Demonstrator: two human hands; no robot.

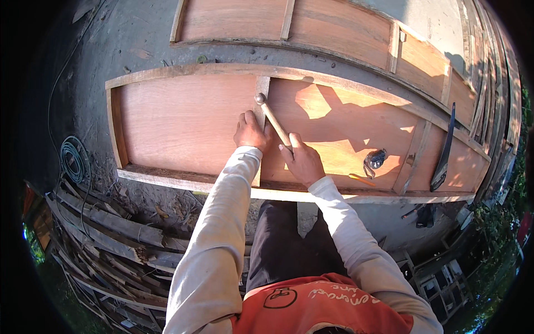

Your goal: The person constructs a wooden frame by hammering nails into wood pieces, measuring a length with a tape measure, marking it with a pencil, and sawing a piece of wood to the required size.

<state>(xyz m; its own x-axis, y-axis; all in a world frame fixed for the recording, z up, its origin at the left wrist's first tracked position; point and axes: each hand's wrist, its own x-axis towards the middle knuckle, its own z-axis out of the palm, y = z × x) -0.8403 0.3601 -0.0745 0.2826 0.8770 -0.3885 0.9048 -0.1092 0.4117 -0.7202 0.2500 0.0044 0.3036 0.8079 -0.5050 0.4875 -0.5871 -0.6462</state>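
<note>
My right hand (306,162) is closed around the wooden handle of a hammer (274,122). The hammer's rounded metal head is over a wooden crosspiece (262,89) of a long framed plywood panel (189,111). Just left of the handle, my left hand (250,133) rests at the same crosspiece with its fingers curled in; anything they pinch is hidden. On the plywood to the right lie a small dark bundle (375,160), perhaps a bag, and an orange pencil-like stick (361,179). A dark handsaw (445,153) lies across the panel's right end.
A second framed panel (339,28) lies beyond the first. Stacked old planks (117,236) fill the lower left, below a coiled green hose (74,160). Long boards (498,72) run along the right side. Crate-like frames (445,286) stand at lower right.
</note>
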